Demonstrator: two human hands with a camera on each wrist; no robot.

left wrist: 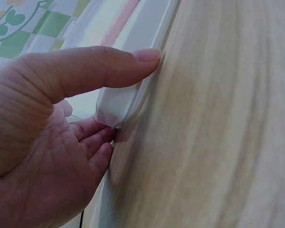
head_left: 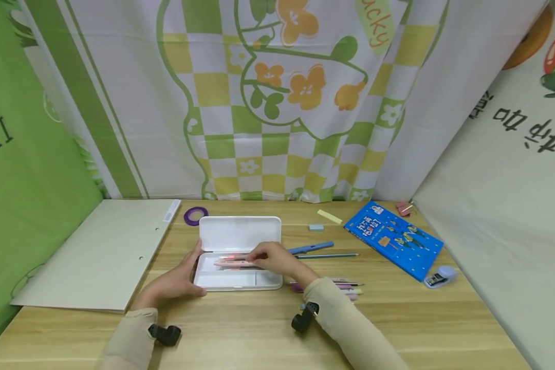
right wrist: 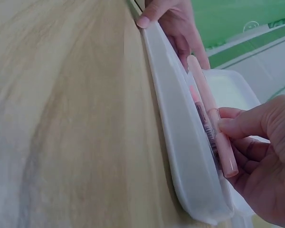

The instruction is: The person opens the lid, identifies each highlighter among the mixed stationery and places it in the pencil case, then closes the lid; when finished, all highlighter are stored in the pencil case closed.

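A white pencil case (head_left: pixel 240 234) lies on the wooden table with its lid folded back. My left hand (head_left: pixel 178 281) grips its left end, the thumb at the front corner and the fingers along the side. Over the case's long rear compartment, my right hand (head_left: pixel 277 258) pinches a pale pink pen (right wrist: pixel 210 102) between thumb and fingers. Beneath that pen, a second pen with a pink end and a barcode label (right wrist: pixel 205 124) lies in the case. The front compartment, split by a small divider, shows its white bottom.
Right of the case lie a blue pen (head_left: pixel 321 246), a pencil (head_left: pixel 333 256), a blue eraser (head_left: pixel 316 227) and a yellow strip (head_left: pixel 329 216). Several pens (head_left: pixel 353 291) sit by the right sleeve. Farther out are a blue book (head_left: pixel 388 236), stapler (head_left: pixel 444 275), purple tape roll (head_left: pixel 188 219) and large pale board (head_left: pixel 97 252).
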